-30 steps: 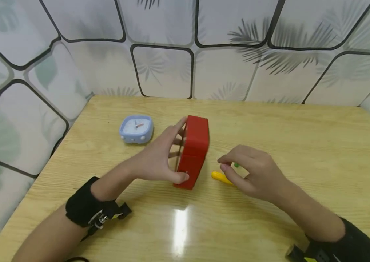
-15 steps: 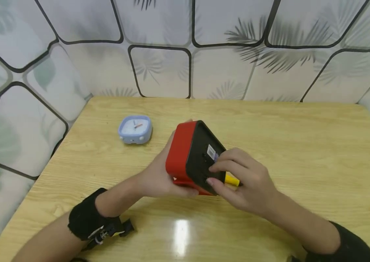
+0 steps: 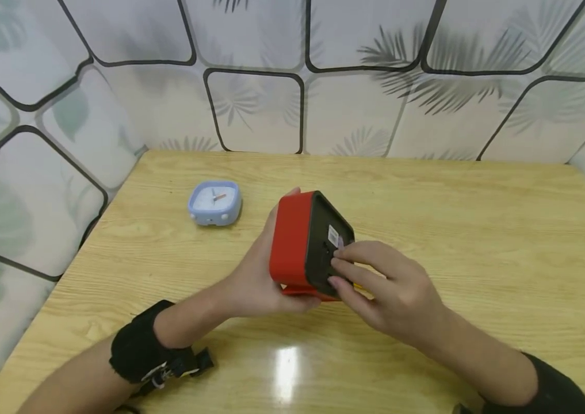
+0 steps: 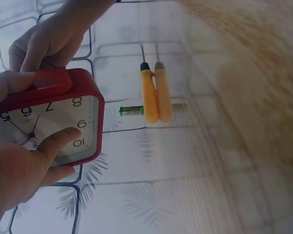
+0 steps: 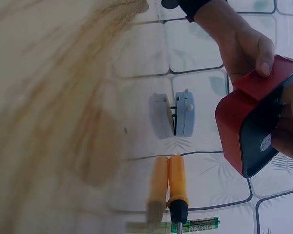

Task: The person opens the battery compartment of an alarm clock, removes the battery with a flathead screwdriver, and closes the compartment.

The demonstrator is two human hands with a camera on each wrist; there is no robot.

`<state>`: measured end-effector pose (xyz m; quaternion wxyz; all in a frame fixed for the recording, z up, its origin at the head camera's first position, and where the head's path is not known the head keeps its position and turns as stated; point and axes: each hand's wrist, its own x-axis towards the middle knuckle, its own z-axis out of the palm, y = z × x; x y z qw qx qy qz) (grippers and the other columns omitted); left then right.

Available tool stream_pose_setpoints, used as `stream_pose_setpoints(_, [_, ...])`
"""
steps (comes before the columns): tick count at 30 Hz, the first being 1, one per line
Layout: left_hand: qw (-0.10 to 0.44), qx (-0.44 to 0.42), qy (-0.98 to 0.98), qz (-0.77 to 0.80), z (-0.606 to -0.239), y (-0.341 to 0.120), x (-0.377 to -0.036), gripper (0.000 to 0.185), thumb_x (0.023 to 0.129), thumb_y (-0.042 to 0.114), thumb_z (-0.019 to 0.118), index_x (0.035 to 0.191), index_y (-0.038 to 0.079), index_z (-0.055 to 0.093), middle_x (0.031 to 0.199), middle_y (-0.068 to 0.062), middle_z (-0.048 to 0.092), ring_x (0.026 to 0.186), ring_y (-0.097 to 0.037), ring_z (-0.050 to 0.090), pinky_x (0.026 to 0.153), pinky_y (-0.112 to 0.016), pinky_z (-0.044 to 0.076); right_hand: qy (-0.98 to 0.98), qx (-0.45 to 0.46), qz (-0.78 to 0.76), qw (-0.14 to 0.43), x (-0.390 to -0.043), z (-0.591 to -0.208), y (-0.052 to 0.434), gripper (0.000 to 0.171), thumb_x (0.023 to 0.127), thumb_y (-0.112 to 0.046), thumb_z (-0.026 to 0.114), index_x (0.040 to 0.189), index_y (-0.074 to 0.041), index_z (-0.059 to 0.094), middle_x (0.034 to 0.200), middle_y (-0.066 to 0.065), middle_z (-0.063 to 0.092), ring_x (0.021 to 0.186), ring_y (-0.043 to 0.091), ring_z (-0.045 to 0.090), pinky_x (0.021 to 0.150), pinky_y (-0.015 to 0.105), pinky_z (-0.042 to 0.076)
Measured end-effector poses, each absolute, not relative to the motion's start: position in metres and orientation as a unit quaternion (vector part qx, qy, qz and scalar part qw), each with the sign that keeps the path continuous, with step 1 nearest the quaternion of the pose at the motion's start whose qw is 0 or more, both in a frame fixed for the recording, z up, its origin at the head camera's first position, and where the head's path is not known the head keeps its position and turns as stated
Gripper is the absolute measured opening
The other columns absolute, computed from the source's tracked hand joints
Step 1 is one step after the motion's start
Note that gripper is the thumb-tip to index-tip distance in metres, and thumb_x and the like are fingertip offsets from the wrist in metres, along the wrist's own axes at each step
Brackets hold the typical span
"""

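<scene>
While both hands crowd the middle of the table, this is how things stand.
Red clock (image 3: pixel 294 241): lifted just above the wooden table (image 3: pixel 478 230), tilted so its black back panel (image 3: pixel 323 247) faces 3 o'clock toward the right hand; its dial, seen from the left wrist, faces the left palm; a white sticker sits on the back panel.
Left hand (image 3: pixel 258 276): wrapped round the red clock from 9 o'clock; thumb under the lower edge, fingers curled over the dial side, one fingertip showing past the top edge at 12 o'clock; a firm grip.
Right hand (image 3: pixel 390 287): at 3 o'clock of the clock; fingertips (image 3: pixel 341 264) bent and pressed against the black back panel near the sticker; whether they pinch a knob or only touch it, I cannot tell.
Yellow screwdriver (image 5: pixel 176 185): lying flat on the table just beyond the right hand; only a sliver of yellow shows in the head view, at 3 o'clock of the clock's lower corner.
Green battery (image 5: pixel 198 225): on the table beside the screwdriver's shaft end; lying on its side.
Blue clock (image 3: pixel 214 202): on the table at 10 o'clock of the red clock, well apart from both hands; dial tipped upward.
Wrists: each wears a black strap.
</scene>
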<state>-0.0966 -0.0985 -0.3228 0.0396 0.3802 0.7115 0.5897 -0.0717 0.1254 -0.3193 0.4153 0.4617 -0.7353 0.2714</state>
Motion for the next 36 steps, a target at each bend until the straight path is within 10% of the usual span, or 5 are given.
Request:
stream_pose_setpoints(30, [0.015,0.373,0.732,0.570,-0.3193,-0.0961,-0.0918,0.135,0.064,-0.001,0.085,0.159,0.019,-0.008,0.148,-0.007,0.045,0.138,-0.019,0.041,0.119,-0.043,0.032,-0.714,0.476,0.240,0.454,-0.0719,-0.3180,0.1244,0.024,0.094,-0.012,0.061,0.087,0.005,0.076,0.086,0.014,0.076,0.077,0.027,0.074,0.070,0.038,0.061])
stream_pose_setpoints(36, [0.058,0.410,0.652,0.635,-0.3194,-0.0955,-0.0939,0.131,0.067,-0.013,0.077,0.159,0.018,-0.012,0.141,-0.022,0.046,0.125,-0.022,0.052,0.105,-0.039,0.049,-0.688,0.486,0.267,0.468,-0.0755,-0.3148,0.1229,0.021,0.090,-0.005,0.057,0.099,0.003,0.074,0.080,0.011,0.073,0.069,0.023,0.069,0.061,0.036,0.060])
